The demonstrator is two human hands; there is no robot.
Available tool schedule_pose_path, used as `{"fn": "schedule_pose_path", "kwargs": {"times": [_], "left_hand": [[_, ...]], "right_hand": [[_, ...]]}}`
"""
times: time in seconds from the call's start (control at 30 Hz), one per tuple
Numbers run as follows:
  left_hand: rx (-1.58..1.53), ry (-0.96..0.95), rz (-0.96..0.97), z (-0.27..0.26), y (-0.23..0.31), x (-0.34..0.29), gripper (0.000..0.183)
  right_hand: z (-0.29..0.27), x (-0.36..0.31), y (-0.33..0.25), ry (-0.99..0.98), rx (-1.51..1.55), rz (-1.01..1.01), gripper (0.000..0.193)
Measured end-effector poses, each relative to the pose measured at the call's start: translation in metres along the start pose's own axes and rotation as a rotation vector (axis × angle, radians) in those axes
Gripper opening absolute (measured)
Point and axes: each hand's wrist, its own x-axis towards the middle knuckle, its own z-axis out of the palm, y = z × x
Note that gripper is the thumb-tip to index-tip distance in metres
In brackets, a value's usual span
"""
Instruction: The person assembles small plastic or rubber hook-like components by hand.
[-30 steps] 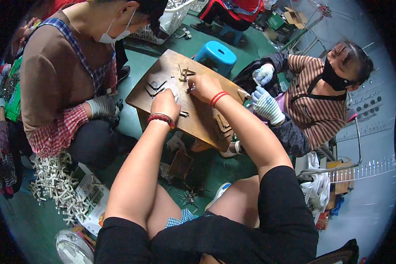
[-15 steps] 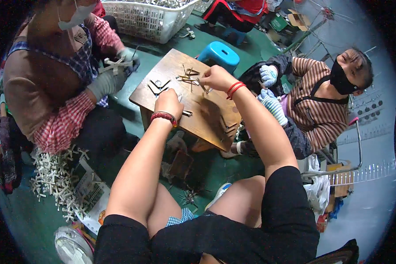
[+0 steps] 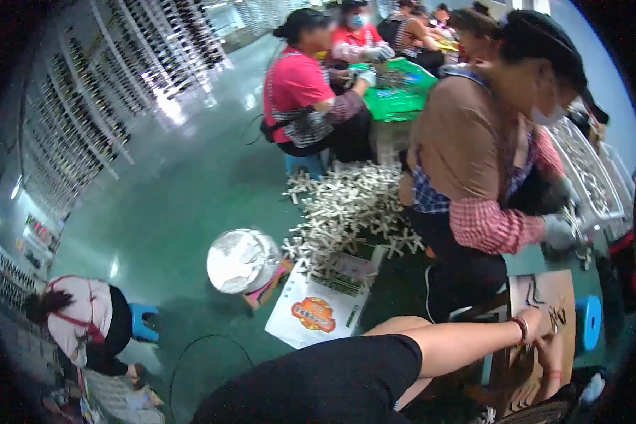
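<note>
My left hand (image 3: 535,322), with a dark red bracelet at the wrist, is over the small wooden table (image 3: 521,371) at the right. Its fingers are bunched at several thin dark and brassy metal pieces (image 3: 557,318). Just below it, almost touching, is my right hand (image 3: 549,351), with red bands at the wrist. Those fingers are also drawn together, and what either hand holds is too small and blurred to name. Beyond my left hand, slim dark bent pieces (image 3: 534,291) lie on the tabletop.
A masked co-worker (image 3: 466,141) in gloves sits beyond the table, beside a white crate (image 3: 593,173) of parts. White cross-shaped pieces (image 3: 353,205) are heaped on the floor by a white bucket (image 3: 243,261) and a printed sheet (image 3: 318,311). A blue stool (image 3: 588,323) stands against the table.
The view has swung far to the left, so the table now lies at the right edge. My hands, apart over the table before, have come together.
</note>
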Motion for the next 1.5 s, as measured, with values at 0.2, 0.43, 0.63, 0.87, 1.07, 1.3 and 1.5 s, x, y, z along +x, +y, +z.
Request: {"fn": "schedule_pose_path", "kwargs": {"times": [0.2,0.43,0.63,0.87,1.07,1.3,1.5], "left_hand": [[0.041,0.159,-0.041,0.012,-0.027,0.026,0.019],[0.248,-0.069,-0.058,0.009,-0.014,0.034,0.023],[0.556,0.055,0.242,0.104,-0.037,0.149,0.036],[0.71,0.114,0.782,0.096,-0.014,0.111,0.049],[-0.443,0.126,0.435,0.031,-0.051,0.048,0.047],[-1.042,-0.341,-0.155,-0.014,0.0,-0.024,0.027],[-0.892,-0.586,-0.231,-0.005,0.01,-0.034,0.014]], "right_hand": [[0.008,-0.004,-0.07,-0.034,-0.319,-0.121,0.027],[0.018,0.001,-0.015,0.05,-0.418,-0.128,0.02],[-0.031,-0.025,-0.122,-0.087,-0.148,-0.02,0.014],[-0.06,-0.058,-0.113,0.016,-0.517,-0.08,0.019],[-0.078,-0.093,-0.181,-0.115,0.604,0.348,0.015],[-0.032,-0.146,-0.107,0.292,1.477,0.499,0.051],[-0.033,-0.163,-0.086,0.452,1.688,0.407,0.031]]}}
